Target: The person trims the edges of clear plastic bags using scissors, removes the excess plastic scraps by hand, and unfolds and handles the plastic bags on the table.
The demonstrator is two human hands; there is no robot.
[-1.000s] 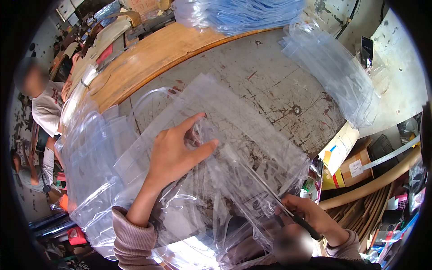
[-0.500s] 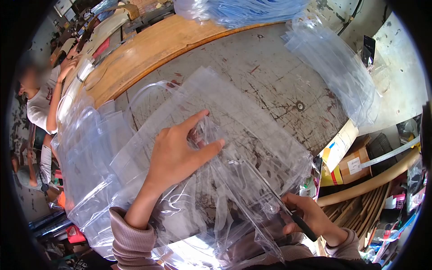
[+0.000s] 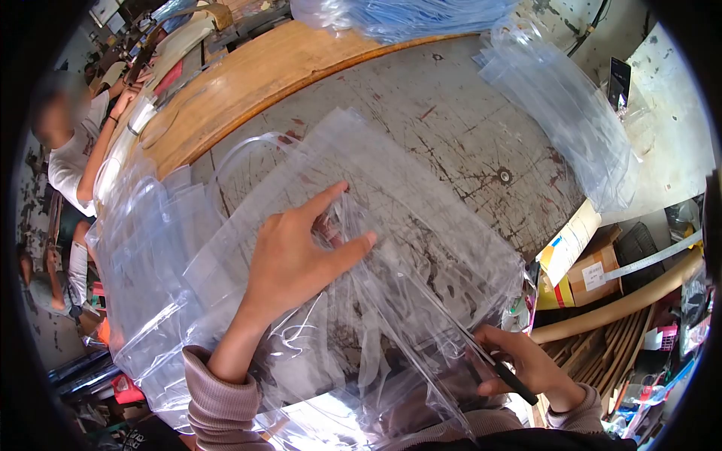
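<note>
Scuffed table (image 3: 466, 98): left hand (image 3: 289, 252), thumb and forefinger spread, probably steadies film (image 3: 338, 135), its curled fingers' hold unclear; right hand (image 3: 530, 364) clasps tool (image 3: 517, 385) by its handle.

Bright glare streaks the clear plastic (image 3: 376, 316); fisheye edges curve into black.

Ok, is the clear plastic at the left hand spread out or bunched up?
Both: at its far side the clear plastic lies spread over the table, straight edges showing, but it bunches into creases by the left hand.
</note>
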